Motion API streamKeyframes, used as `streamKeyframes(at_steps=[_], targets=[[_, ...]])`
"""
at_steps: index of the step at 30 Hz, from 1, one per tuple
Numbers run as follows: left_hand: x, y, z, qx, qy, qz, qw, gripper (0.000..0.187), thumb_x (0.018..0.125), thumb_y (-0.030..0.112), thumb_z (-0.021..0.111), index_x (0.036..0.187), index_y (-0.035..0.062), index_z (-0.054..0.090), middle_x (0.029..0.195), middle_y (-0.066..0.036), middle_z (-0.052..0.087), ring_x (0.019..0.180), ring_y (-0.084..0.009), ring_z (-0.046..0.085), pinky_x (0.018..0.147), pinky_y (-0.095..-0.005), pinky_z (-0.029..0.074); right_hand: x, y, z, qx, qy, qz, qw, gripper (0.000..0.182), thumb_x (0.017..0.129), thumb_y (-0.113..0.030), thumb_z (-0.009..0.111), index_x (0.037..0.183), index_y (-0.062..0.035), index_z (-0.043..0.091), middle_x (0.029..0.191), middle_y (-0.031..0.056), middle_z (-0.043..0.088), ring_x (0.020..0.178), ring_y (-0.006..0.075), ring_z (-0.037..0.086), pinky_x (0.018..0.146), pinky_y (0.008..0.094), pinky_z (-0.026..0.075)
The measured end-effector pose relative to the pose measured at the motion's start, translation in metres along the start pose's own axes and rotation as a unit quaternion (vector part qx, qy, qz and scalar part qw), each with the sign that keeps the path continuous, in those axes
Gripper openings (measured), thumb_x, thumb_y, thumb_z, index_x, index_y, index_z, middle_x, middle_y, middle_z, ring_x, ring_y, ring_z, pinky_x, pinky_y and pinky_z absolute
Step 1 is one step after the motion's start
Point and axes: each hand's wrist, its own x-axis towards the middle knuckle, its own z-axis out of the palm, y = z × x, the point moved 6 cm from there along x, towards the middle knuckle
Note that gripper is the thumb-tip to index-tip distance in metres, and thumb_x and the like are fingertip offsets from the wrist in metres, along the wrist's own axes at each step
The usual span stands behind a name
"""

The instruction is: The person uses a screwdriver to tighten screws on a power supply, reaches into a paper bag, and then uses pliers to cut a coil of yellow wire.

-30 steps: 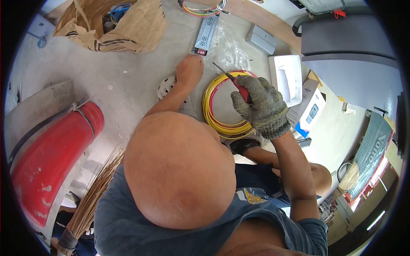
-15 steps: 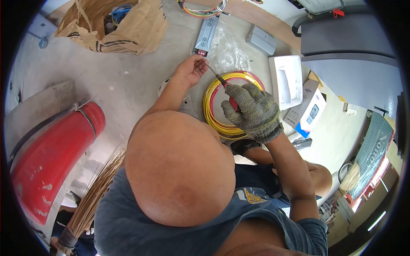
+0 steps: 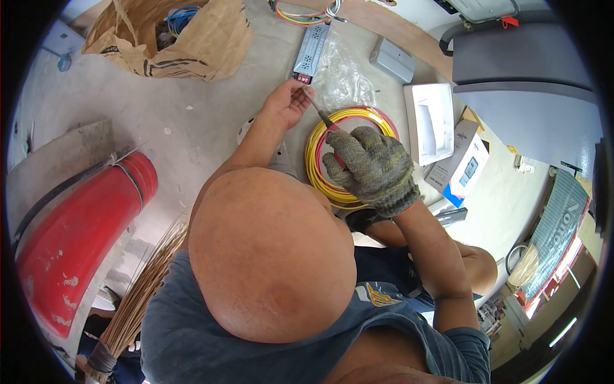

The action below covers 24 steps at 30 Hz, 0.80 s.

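Observation:
My right hand (image 3: 374,168), in a grey-green knit glove, is closed around the handle of a screwdriver (image 3: 326,120). The shaft points up and left, its tip beside the fingers of my bare left hand (image 3: 289,105). Those fingers are bent together at the red terminal end of a perforated metal power supply (image 3: 310,51) on the floor. What they pinch, if anything, is too small to make out. Below the glove lies a coil of yellow and red wire (image 3: 313,157), partly covered by my right hand.
Clear plastic wrap (image 3: 345,80), a grey box (image 3: 391,59) and a white tray (image 3: 428,125) lie beyond the coil. A printed carton (image 3: 464,157) is to the right. At left are a paper bag (image 3: 211,45) and a red cylinder (image 3: 89,237). My bare knee (image 3: 272,256) fills the centre.
My gloved right hand has shifted slightly left and turned a little with the screwdriver. My left hand stays nearly still by the terminal end.

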Motion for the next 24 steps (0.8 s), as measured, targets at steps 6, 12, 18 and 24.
streamKeyframes(at_steps=[6, 12, 18, 24], targets=[[0.004, 0.000, 0.002, -0.007, 0.006, 0.004, 1.000, 0.013, 0.086, 0.003, 0.063, 0.097, -0.0016, 0.059, 0.090, -0.011, 0.063, 0.079, -0.0210, 0.066, 0.076, -0.0335, 0.060, 0.003, -0.012, 0.003, -0.034, -0.054, -0.047, 0.997, 0.039, 0.080, -0.031, 0.074, 0.115, -0.0171, 0.068, 0.091, 0.0060, 0.062, 0.074, 0.0252, 0.064, 0.060, 0.0398, 0.053], [0.017, -0.004, 0.001, -0.009, -0.027, -0.001, 1.000, 0.012, 0.086, 0.004, 0.063, 0.096, -0.0009, 0.060, 0.087, -0.011, 0.064, 0.079, -0.0216, 0.066, 0.075, -0.0340, 0.060, 0.009, -0.009, 0.006, -0.010, -0.050, -0.038, 0.998, 0.039, 0.080, -0.032, 0.073, 0.116, -0.0196, 0.068, 0.094, 0.0064, 0.062, 0.076, 0.0262, 0.065, 0.061, 0.0400, 0.055], [0.024, -0.013, 0.000, -0.043, 0.003, 0.001, 0.999, 0.012, 0.086, 0.005, 0.062, 0.096, -0.0017, 0.061, 0.086, -0.013, 0.065, 0.081, -0.0240, 0.067, 0.075, -0.0354, 0.059, 0.020, 0.002, 0.008, 0.024, -0.048, -0.014, 0.998, 0.038, 0.080, -0.030, 0.074, 0.116, -0.0170, 0.068, 0.094, 0.0079, 0.066, 0.081, 0.0268, 0.068, 0.064, 0.0398, 0.056], [0.023, -0.012, 0.004, -0.104, -0.023, 0.015, 0.994, 0.012, 0.086, -0.001, 0.052, 0.096, -0.0073, 0.055, 0.091, -0.018, 0.062, 0.082, -0.0275, 0.064, 0.082, -0.0402, 0.059, 0.029, 0.007, 0.008, 0.042, -0.055, -0.004, 0.998, 0.035, 0.080, -0.028, 0.074, 0.112, -0.0151, 0.069, 0.091, 0.0076, 0.066, 0.077, 0.0279, 0.068, 0.066, 0.0393, 0.056]])
